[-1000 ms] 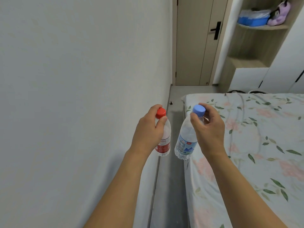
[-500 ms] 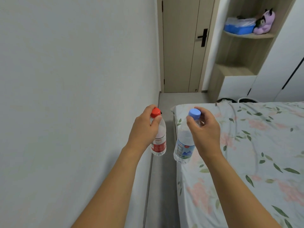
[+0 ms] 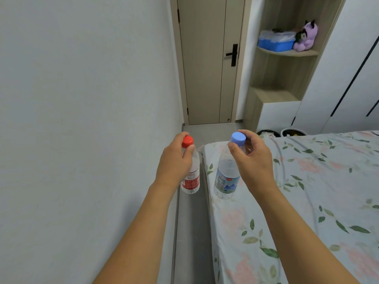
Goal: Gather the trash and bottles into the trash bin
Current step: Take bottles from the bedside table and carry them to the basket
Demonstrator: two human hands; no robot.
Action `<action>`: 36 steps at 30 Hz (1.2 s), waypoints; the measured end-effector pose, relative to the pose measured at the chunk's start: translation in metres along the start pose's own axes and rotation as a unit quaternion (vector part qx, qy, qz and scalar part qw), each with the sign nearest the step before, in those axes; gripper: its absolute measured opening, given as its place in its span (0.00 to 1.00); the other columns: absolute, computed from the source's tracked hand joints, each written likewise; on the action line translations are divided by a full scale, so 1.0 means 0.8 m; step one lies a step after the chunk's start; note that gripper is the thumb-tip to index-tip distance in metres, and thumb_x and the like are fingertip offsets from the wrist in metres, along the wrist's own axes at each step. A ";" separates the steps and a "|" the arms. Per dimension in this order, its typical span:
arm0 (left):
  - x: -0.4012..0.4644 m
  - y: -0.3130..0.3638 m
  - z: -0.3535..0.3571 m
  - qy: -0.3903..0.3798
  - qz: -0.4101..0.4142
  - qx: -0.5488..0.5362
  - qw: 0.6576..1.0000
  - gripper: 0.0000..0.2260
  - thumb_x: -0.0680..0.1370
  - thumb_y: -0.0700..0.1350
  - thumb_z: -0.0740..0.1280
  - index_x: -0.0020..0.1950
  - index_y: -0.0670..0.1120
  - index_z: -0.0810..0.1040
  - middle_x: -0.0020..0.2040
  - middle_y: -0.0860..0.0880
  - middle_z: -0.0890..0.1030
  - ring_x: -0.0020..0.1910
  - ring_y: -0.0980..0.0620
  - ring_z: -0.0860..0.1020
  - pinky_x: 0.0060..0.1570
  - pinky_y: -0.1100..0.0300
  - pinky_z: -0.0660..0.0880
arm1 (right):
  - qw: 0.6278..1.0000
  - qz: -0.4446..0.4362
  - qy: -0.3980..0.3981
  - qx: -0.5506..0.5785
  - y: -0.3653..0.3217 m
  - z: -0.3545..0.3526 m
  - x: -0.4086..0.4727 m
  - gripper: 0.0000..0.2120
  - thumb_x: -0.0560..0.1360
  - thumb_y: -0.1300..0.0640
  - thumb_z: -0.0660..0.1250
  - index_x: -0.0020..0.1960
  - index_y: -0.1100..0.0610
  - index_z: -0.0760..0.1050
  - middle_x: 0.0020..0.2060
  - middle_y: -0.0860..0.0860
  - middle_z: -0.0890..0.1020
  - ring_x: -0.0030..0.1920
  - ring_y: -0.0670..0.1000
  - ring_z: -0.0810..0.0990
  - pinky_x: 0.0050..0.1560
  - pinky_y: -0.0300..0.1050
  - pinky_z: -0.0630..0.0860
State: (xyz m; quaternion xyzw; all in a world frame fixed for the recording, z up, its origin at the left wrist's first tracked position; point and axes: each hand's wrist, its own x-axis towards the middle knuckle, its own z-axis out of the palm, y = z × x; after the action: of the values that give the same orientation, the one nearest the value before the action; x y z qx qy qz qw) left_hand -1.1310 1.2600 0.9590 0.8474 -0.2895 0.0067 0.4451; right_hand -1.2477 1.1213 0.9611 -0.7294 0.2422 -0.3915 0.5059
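My left hand (image 3: 174, 160) grips a clear bottle with a red cap and red label (image 3: 191, 181) by its neck, held upright over the narrow floor strip. My right hand (image 3: 254, 158) pinches a clear bottle with a blue cap and blue label (image 3: 226, 177) near its top, hanging over the bed's left edge. Beyond the bed's far corner, on the floor, stand two round bins: a dark one (image 3: 268, 132) and a white one (image 3: 293, 131), only their rims showing.
A white wall (image 3: 82, 119) runs along the left. The bed with a floral sheet (image 3: 307, 201) fills the right. A grey floor strip (image 3: 191, 232) leads to a closed door (image 3: 207, 62). A wooden shelf (image 3: 287, 52) holds a blue box and a purple plush toy.
The view has moved forward and tilted up along the gap between wall and bed; the two bins have come into sight. Both hands keep hold of their bottles.
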 end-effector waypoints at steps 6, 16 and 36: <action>0.070 -0.009 0.025 -0.006 -0.004 -0.004 1.000 0.16 0.81 0.48 0.63 0.68 0.52 0.69 0.61 0.51 0.77 0.58 0.49 0.75 0.56 0.58 0.73 | 1.000 0.021 -0.004 0.011 0.021 0.018 0.061 0.15 0.74 0.58 0.70 0.59 0.49 0.74 0.51 0.43 0.79 0.52 0.43 0.78 0.57 0.44 0.77; 0.237 -0.044 0.083 -0.035 0.008 -0.004 0.999 0.15 0.81 0.48 0.63 0.67 0.52 0.70 0.60 0.50 0.78 0.57 0.49 0.75 0.57 0.56 0.74 | 0.999 0.046 0.016 0.010 0.063 0.072 0.201 0.15 0.75 0.59 0.69 0.60 0.50 0.74 0.50 0.41 0.79 0.52 0.41 0.78 0.55 0.38 0.76; 0.542 -0.087 0.193 -0.076 0.011 -0.039 0.996 0.15 0.81 0.48 0.63 0.67 0.55 0.70 0.55 0.56 0.74 0.57 0.50 0.75 0.59 0.53 0.74 | 0.995 0.071 0.073 -0.008 0.164 0.158 0.474 0.14 0.74 0.58 0.70 0.57 0.48 0.74 0.51 0.41 0.79 0.54 0.46 0.78 0.59 0.49 0.77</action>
State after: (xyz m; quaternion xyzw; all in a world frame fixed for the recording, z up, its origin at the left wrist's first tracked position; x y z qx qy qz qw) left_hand -0.7734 0.9626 0.9303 0.8240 -0.3320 -0.0638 0.4548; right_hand -0.9205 0.8582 0.9401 -0.6837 0.3327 -0.4050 0.5077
